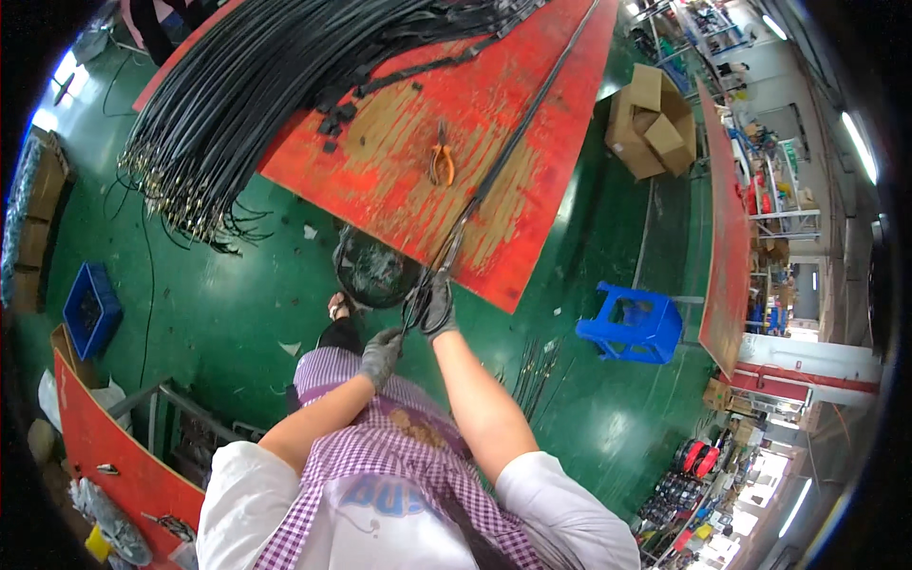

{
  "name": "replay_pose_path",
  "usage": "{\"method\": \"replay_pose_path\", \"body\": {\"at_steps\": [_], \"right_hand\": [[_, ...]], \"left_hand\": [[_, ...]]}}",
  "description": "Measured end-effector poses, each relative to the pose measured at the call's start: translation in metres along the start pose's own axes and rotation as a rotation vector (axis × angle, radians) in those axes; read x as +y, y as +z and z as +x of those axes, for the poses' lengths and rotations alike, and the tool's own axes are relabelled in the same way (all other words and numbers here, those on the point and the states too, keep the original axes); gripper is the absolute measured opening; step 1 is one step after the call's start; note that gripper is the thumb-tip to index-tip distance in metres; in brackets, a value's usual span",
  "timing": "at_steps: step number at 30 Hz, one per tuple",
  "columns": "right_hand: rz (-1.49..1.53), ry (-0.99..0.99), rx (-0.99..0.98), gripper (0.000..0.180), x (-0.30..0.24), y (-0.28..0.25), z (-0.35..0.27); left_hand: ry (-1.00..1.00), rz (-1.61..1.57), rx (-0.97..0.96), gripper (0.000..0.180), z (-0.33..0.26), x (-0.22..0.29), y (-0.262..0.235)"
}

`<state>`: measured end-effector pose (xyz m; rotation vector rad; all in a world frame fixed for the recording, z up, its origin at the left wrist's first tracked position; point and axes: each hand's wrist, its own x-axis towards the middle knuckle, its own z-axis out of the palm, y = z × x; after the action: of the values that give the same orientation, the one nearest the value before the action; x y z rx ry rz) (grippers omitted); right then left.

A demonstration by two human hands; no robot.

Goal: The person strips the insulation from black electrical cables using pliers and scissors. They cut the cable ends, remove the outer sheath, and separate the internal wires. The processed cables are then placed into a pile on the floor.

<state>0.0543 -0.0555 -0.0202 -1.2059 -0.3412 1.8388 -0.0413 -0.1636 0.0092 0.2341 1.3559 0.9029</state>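
A gloved right hand (440, 309) grips the looped end of black cables (503, 157) at the near edge of a scuffed red tabletop (356, 195); the gloved left hand (382, 357) is closed on strands just below. The cables stretch up the tabletop past orange-handled pliers (443, 163), opposite a thick cable bundle (247, 85).
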Motion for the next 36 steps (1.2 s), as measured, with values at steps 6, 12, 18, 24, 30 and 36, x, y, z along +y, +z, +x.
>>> {"method": "replay_pose_path", "body": {"at_steps": [6, 12, 18, 24, 30, 36], "right_hand": [[0.053, 0.008, -0.027, 0.041, 0.000, -0.003, 0.001], [0.091, -0.011, -0.010, 0.045, 0.007, -0.009, 0.011], [0.094, 0.015, -0.033, 0.043, 0.007, -0.007, 0.008], [0.082, 0.021, 0.070, 0.042, 0.000, 0.001, 0.000], [0.059, 0.029, 0.057, 0.046, -0.003, 0.009, -0.005], [0.007, -0.022, 0.059, 0.044, -0.002, -0.001, -0.001]], "left_hand": [[0.016, 0.032, -0.058, 0.015, 0.018, -0.021, -0.013], [0.010, 0.054, -0.050, 0.012, 0.019, -0.011, -0.010], [-0.065, 0.136, -0.039, 0.020, 0.016, -0.004, -0.014], [-0.130, 0.170, -0.050, 0.022, 0.008, 0.012, -0.012], [-0.046, 0.067, -0.076, 0.022, 0.018, 0.004, -0.012], [-0.043, 0.264, -0.095, 0.019, -0.001, 0.035, -0.006]]}}
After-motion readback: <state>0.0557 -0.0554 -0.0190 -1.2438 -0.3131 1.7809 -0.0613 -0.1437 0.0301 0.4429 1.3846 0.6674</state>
